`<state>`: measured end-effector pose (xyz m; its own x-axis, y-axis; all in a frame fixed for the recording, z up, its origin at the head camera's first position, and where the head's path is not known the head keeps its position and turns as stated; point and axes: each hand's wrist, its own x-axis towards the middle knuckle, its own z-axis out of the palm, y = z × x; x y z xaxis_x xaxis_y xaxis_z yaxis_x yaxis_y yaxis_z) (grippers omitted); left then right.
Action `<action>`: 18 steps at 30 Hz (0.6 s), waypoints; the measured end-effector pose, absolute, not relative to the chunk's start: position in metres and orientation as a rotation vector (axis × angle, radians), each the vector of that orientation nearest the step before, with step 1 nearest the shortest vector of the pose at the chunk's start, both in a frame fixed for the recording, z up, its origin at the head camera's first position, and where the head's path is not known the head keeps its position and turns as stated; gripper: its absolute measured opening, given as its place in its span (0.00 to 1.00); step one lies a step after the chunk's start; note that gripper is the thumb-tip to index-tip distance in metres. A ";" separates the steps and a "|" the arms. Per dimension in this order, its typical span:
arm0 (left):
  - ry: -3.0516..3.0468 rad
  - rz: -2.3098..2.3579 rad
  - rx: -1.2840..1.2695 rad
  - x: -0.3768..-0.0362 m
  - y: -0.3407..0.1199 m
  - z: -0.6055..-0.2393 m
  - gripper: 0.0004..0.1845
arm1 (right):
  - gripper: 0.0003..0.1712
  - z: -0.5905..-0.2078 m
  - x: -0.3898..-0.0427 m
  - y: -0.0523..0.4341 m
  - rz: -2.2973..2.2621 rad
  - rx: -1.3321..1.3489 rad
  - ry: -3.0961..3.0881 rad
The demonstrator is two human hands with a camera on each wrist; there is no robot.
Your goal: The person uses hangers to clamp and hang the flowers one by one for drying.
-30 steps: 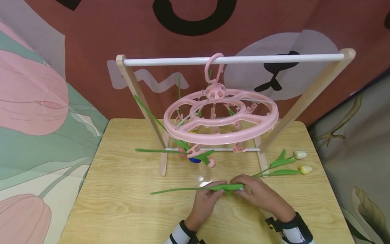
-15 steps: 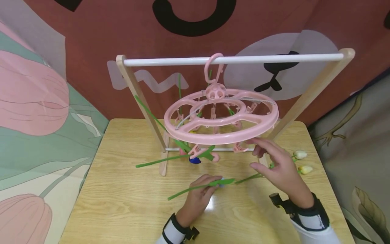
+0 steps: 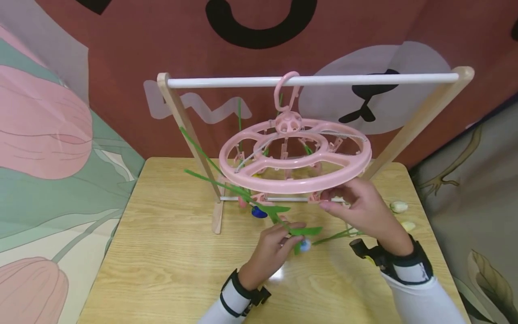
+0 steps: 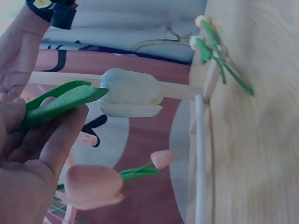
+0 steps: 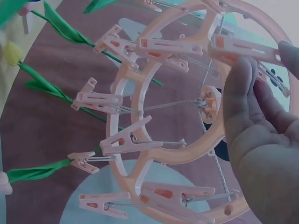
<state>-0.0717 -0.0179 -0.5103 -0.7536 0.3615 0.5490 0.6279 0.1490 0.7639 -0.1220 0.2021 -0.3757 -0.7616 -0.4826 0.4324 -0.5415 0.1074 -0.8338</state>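
Note:
My left hand (image 3: pixel 275 247) holds a pale blue-white artificial tulip (image 4: pixel 131 92) by its green leaves and stem, below the front of the pink round clip hanger (image 3: pixel 295 183). The bloom points away from the fingers in the left wrist view. My right hand (image 3: pixel 364 207) is raised to the hanger's front right and pinches a pink clothespin (image 5: pixel 245 50) between thumb and fingers. Near the left hand, a pink tulip (image 4: pixel 93 186) hangs from the hanger. A blue flower (image 3: pixel 259 212) shows under the hanger's front left.
The hanger hooks over the white bar (image 3: pixel 218 82) of a wooden-legged stand. Several other clothespins hang from its rings, some gripping flowers such as a yellow tulip (image 5: pixel 13 53). Two pale tulips, one a white tulip (image 3: pixel 399 206), lie at the right of the wooden table (image 3: pixel 154 252).
My right hand has left the tulip, risen to the hanger and taken hold of a front clothespin. My left hand keeps the tulip, now higher with its bloom tipped downward.

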 end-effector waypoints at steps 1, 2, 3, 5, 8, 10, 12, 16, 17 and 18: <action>-2.182 -1.658 -0.966 -0.073 -0.016 -0.509 0.11 | 0.34 -0.376 -0.122 0.201 1.800 1.066 -2.303; -2.178 -1.676 -0.962 -0.074 -0.014 -0.507 0.11 | 0.35 -0.376 -0.122 0.201 1.819 1.060 -2.318; -2.174 -1.684 -0.958 -0.075 -0.012 -0.506 0.10 | 0.35 -0.377 -0.122 0.200 1.842 1.053 -2.330; -2.174 -1.686 -0.949 -0.078 -0.009 -0.504 0.09 | 0.36 -0.379 -0.120 0.199 1.881 1.052 -2.324; -2.160 -1.692 -0.934 -0.082 -0.005 -0.503 0.09 | 0.35 -0.384 -0.118 0.199 1.950 1.047 -2.288; -2.130 -1.721 -0.924 -0.083 -0.003 -0.503 0.08 | 0.35 -0.388 -0.116 0.198 1.967 1.047 -2.259; -2.092 -1.762 -0.917 -0.085 -0.002 -0.503 0.08 | 0.34 -0.393 -0.113 0.199 1.990 1.047 -2.222; -2.030 -1.831 -0.860 -0.088 0.001 -0.503 0.09 | 0.29 -0.401 -0.108 0.198 1.969 1.040 -2.217; -2.027 -1.832 -0.839 -0.088 0.001 -0.503 0.09 | 0.28 -0.403 -0.107 0.197 1.951 1.034 -2.224; -2.028 -1.831 -0.819 -0.089 0.002 -0.503 0.10 | 0.26 -0.405 -0.106 0.197 1.934 1.028 -2.229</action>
